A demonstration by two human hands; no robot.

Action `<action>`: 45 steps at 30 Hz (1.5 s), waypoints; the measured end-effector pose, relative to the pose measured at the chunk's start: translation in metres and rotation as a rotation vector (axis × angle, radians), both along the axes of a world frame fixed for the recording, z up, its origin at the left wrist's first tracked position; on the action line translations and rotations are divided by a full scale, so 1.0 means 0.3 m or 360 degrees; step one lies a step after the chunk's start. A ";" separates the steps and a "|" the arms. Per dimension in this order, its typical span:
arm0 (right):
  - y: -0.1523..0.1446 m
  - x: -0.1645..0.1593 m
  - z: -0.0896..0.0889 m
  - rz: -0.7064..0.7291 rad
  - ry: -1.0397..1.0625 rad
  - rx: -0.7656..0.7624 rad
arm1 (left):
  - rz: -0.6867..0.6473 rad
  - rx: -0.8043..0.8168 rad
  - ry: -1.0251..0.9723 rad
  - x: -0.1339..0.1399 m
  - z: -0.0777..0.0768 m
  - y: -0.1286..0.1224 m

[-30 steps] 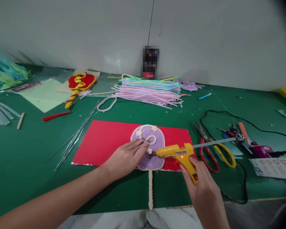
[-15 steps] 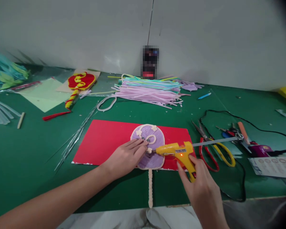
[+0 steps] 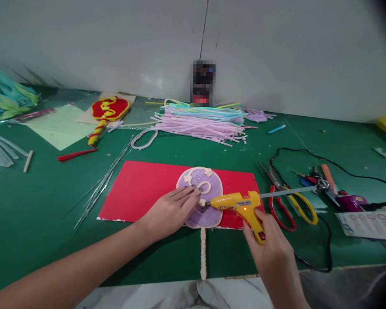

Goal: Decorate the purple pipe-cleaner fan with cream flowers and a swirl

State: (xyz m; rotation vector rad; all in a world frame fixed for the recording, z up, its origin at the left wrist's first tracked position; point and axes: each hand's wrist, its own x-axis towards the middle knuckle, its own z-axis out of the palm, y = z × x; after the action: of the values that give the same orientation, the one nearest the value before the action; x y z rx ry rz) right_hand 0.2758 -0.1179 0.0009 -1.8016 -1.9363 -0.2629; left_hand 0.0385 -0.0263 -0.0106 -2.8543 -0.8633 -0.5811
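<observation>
From the head view, my left hand comes in from the left and lies over the left side of a round purple fan, fingers close together and nearly straight, their tips by a cream loop. I can't tell whether my thumb and fingers pinch anything there or only press down, since my own hand hides the contact.

My right hand is wrapped round the grip of a yellow glue gun, fingers closed on it, off the fan's right edge. The gun's barrel points left across the fan, and its nozzle ends beside a small cream flower; the view is too coarse to say whether they touch. The flower lies just left of the nozzle and beside my left fingertips, so my left hand is the nearer one, while my right reaches it only through the gun.

The fan's long axis runs toward me: its disc sits on a red sheet, and the handle extends over the green table to its near edge.
</observation>
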 end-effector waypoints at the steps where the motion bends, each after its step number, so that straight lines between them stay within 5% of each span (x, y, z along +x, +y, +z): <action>1: -0.002 0.001 -0.001 -0.0001 0.0002 -0.0008 | 0.0003 -0.0004 0.0003 0.000 -0.002 0.000; 19: -0.032 0.001 0.015 -0.0180 -0.0170 -0.0079 | -0.0019 -0.0008 -0.0014 0.006 0.018 -0.001; 45: -0.025 -0.031 0.001 -0.0160 -0.0163 -0.0050 | -0.0017 0.0034 -0.0001 0.005 0.012 -0.002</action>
State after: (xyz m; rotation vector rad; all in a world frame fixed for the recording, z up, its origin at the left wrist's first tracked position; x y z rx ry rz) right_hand 0.2664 -0.1254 0.0011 -1.9439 -1.9307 -0.3669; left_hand 0.0401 -0.0268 -0.0069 -2.8414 -0.8368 -0.5889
